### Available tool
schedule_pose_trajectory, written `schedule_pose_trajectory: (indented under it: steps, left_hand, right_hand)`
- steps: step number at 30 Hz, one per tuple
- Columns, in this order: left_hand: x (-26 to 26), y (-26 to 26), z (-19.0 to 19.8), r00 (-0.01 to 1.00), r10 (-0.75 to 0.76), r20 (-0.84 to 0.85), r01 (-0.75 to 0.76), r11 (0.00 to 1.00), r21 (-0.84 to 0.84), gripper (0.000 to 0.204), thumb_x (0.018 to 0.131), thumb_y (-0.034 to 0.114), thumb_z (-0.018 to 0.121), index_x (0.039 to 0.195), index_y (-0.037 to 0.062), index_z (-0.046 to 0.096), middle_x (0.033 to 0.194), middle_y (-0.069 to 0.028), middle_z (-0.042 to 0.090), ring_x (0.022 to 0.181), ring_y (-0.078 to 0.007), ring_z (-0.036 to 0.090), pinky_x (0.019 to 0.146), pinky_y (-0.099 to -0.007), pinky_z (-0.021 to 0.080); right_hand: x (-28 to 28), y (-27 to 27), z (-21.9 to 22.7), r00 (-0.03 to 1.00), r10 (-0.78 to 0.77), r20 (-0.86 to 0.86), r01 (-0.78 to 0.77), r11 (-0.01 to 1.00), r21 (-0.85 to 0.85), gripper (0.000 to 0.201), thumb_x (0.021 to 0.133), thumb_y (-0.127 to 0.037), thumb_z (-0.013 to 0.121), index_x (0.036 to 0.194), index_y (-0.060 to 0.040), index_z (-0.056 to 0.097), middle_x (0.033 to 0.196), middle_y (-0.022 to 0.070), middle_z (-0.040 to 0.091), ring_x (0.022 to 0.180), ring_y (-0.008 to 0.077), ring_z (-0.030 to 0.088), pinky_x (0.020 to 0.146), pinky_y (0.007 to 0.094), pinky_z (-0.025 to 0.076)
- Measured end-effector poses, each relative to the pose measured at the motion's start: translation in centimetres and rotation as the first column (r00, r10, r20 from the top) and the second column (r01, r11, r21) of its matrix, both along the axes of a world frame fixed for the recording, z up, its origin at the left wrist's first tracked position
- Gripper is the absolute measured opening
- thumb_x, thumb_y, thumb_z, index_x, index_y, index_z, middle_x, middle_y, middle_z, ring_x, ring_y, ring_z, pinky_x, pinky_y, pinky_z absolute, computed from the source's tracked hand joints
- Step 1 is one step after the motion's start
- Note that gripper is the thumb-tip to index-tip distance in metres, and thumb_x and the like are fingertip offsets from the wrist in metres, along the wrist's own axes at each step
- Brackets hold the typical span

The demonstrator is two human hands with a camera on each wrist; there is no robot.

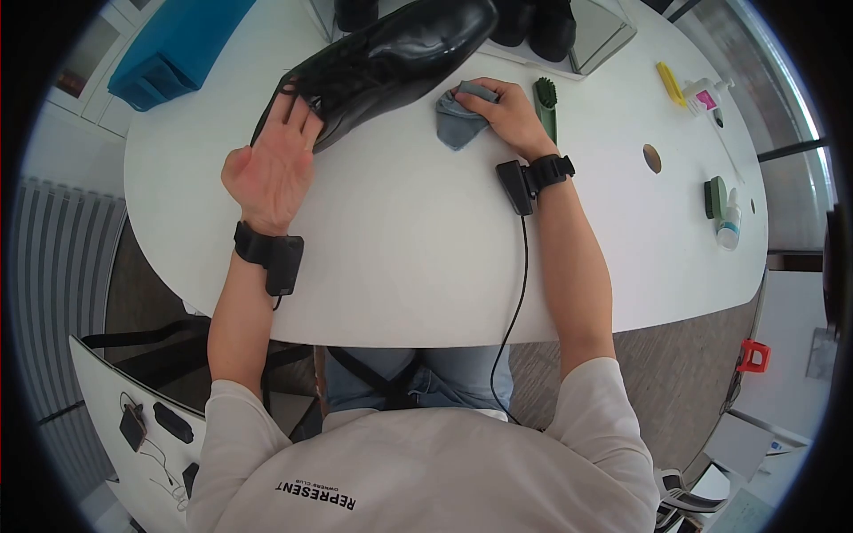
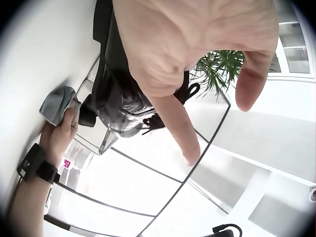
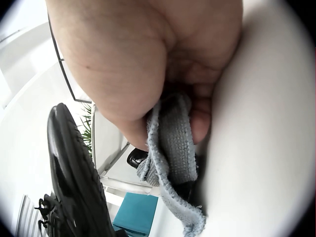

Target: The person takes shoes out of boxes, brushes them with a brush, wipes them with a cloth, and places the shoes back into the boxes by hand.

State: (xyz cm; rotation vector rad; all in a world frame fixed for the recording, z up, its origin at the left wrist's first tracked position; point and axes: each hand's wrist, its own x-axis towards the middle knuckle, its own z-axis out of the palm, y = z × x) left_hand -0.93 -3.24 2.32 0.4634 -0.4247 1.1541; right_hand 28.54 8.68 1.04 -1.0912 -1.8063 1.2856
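Observation:
A glossy black lace-up shoe is at the table's far side, its toe toward the upper right in the head view. My left hand is palm up at the shoe's opening, with straight fingers reaching into it and their tips hidden. The thumb stands apart from the shoe in the left wrist view. To the right of the shoe, my right hand grips a bunched grey-blue cloth close over the table. Folds of the cloth hang from between thumb and fingers in the right wrist view.
A green brush lies just right of my right hand. A blue box stands at the back left, a white-framed box with black things at the back. Farther right lie a yellow object, a bottle, another green brush and a second bottle.

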Motion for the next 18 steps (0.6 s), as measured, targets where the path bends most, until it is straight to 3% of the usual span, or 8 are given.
schedule_pose_trajectory:
  steps: [2, 3, 6, 8, 18]
  left_hand:
    - [0.1, -0.4, 0.5, 0.989, 0.101, -0.108, -0.112, 0.988, -0.104, 0.088, 0.077, 0.007, 0.065, 0.148, 0.01, 0.013, 0.152, -0.0115, 0.022, 0.141, -0.0251, 0.022, 0.088, -0.0433, 0.054]
    - [0.0, -0.3, 0.5, 0.989, 0.103, -0.107, -0.114, 0.988, -0.102, 0.088, 0.077, 0.007, 0.065, 0.148, 0.01, 0.013, 0.152, -0.0115, 0.022, 0.141, -0.0251, 0.022, 0.088, -0.0433, 0.054]
    - [0.2, -0.3, 0.0, 0.991, 0.069, -0.113, -0.077, 0.994, -0.072, 0.09, 0.077, 0.008, 0.066, 0.148, 0.0118, 0.013, 0.151, -0.0108, 0.022, 0.141, -0.024, 0.021, 0.094, -0.0466, 0.051]
    - [0.8, -0.3, -0.1, 0.992, 0.061, -0.112, -0.07, 0.994, -0.08, 0.084, 0.074, 0.01, 0.066, 0.144, 0.0097, 0.02, 0.15, -0.0099, 0.019, 0.142, -0.0236, 0.015, 0.101, -0.0584, 0.041]
    - [1.3, -0.2, 0.0, 0.991, 0.042, -0.128, -0.053, 0.995, -0.083, 0.092, 0.072, 0.02, 0.069, 0.148, 0.0136, 0.016, 0.15, -0.0093, 0.021, 0.143, -0.0226, 0.014, 0.105, -0.0614, 0.033]
  right_hand:
    - [0.0, 0.1, -0.1, 1.0, 0.004, -0.004, -0.004, 1.0, -0.003, 0.025, 0.087, -0.018, 0.063, 0.102, 0.0011, 0.068, 0.091, 0.0039, 0.068, 0.084, 0.01, 0.06, 0.08, 0.023, 0.045]
    - [0.0, 0.2, -0.2, 1.0, 0.006, -0.008, -0.007, 1.0, -0.011, 0.025, 0.087, -0.018, 0.064, 0.102, 0.0011, 0.068, 0.092, 0.0039, 0.068, 0.084, 0.0099, 0.06, 0.08, 0.0229, 0.045]
    - [-0.1, -0.3, 0.6, 1.0, 0.005, 0.03, -0.004, 1.0, -0.01, 0.024, 0.088, -0.018, 0.063, 0.102, 0.0005, 0.068, 0.091, 0.0037, 0.068, 0.084, 0.0099, 0.06, 0.08, 0.0229, 0.045]
    - [-0.1, 0.0, 0.0, 1.0, -0.001, -0.001, 0.001, 1.0, -0.015, 0.024, 0.087, -0.019, 0.064, 0.101, 0.0001, 0.069, 0.09, 0.0045, 0.069, 0.083, 0.0108, 0.061, 0.08, 0.024, 0.046]
    - [-0.1, -0.1, 0.2, 1.0, -0.018, 0.004, 0.018, 1.0, -0.01, 0.025, 0.085, -0.019, 0.065, 0.101, 0.0003, 0.069, 0.089, 0.0054, 0.069, 0.082, 0.0119, 0.061, 0.079, 0.0252, 0.047]
